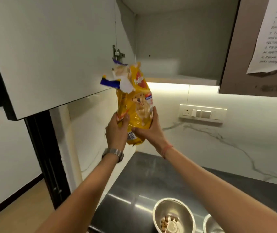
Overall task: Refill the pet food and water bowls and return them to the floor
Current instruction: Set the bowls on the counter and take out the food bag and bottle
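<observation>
A yellow pet food bag [138,101] with a torn-open top is held upright in the air, in front of the open wall cupboard [176,47]. My left hand [116,130] grips its lower left side and my right hand [148,130] grips its lower right side and base. Down on the dark counter stands a steel bowl [172,216] holding some brown kibble. A second steel bowl [212,224] shows only its rim at the bottom edge, partly hidden by my right forearm.
The cupboard door [50,56] hangs open to the left of the bag. A printed instruction sheet [275,34] is taped to the brown cupboard at right. A switch and socket panel [202,113] sits on the marble wall. A dark tall unit [45,157] stands left of the counter [151,179].
</observation>
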